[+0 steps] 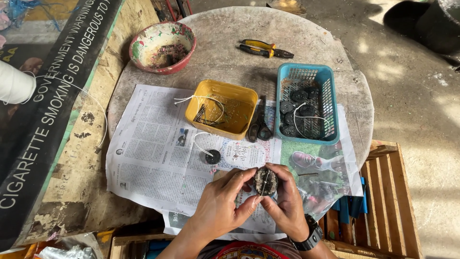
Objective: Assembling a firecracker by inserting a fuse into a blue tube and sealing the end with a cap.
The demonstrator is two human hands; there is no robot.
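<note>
Working at the near edge of the round table [215,52], over the newspaper [153,158]. Left hand [223,199] and right hand [287,201] both pinch one dark disc [265,181] between thumbs and fingertips. Best kept level, with grip firm, so the thin upright piece at its centre stays seated.

- A round, dark grey-black disc [265,181] speckled with pale grit was held between the left hand [225,201] and the right hand [287,204].
- A black wristwatch [310,237] was worn on the right wrist.
- A mustard-yellow square plastic tub [221,109] was strung with white cord.
- Black discs were heaped in a turquoise slotted plastic basket [330,96].
- A red-rimmed bowl [162,47] was splashed inside with green, white and pink.
- Yellow-and-black-handled pliers [264,48] were seen on a grey round concrete tabletop [225,43].
- White newspaper sheets [153,148] were covered in grey print.
</note>
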